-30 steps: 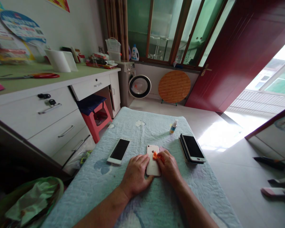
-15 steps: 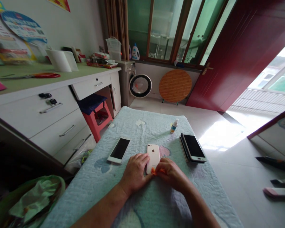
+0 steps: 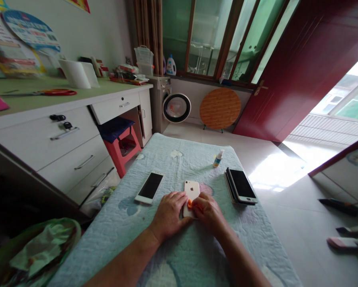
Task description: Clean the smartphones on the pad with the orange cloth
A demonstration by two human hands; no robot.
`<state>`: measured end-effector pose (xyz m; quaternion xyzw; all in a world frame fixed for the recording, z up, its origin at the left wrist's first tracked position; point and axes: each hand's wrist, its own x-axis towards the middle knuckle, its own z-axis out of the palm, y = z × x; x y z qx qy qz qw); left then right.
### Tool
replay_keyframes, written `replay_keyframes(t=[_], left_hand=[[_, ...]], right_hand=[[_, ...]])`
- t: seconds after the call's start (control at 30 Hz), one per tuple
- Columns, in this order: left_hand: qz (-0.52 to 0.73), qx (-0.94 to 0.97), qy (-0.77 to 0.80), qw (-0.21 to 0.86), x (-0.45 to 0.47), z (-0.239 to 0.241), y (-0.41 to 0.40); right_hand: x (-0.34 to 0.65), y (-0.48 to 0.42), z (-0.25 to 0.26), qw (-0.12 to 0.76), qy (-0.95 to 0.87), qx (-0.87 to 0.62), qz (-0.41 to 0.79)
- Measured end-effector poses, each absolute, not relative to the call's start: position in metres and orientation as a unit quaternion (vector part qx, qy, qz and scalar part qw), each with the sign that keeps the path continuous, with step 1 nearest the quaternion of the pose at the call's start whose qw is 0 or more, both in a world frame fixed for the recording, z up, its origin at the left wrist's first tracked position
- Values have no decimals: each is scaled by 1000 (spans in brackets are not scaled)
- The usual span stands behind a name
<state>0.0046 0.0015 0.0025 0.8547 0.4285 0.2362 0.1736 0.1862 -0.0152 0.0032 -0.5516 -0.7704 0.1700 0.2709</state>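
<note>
A pale phone [image 3: 192,187] lies back up on the cloth-covered table, its apple logo and camera facing me. My left hand [image 3: 170,211] grips it along the left side, with the thumb at the bottom edge. Pinched in my right hand [image 3: 208,210] is a small orange cloth [image 3: 190,203], pressed on the lower half of the phone's back. The fingers hide most of this cloth. Left of my hands rests a white phone [image 3: 149,187], dark screen up. To the right sits a stack of phones [image 3: 242,186], and behind it a small spray bottle [image 3: 218,158] stands upright.
A light blue quilted cover [image 3: 179,159] drapes the table. On the left are a white desk [image 3: 74,147] with drawers, a red stool [image 3: 123,149] and a green waste bin [image 3: 74,235]. Farther back are a washing machine [image 3: 159,101] and a round wooden tabletop [image 3: 220,107].
My right hand has slid the orange cloth up the phone's back, from the bottom edge toward the middle. The left hand keeps its hold.
</note>
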Motion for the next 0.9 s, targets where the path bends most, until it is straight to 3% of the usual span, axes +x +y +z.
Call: replay_keyframes(t=[0.43,0.9], left_hand=[[226,851,433,192,1,3,5],[234,855,424,187,2,1,6]], right_hand=[[214,-21,11,242,-771,-554,202],[180,-23,7,228,-803,-535,131]])
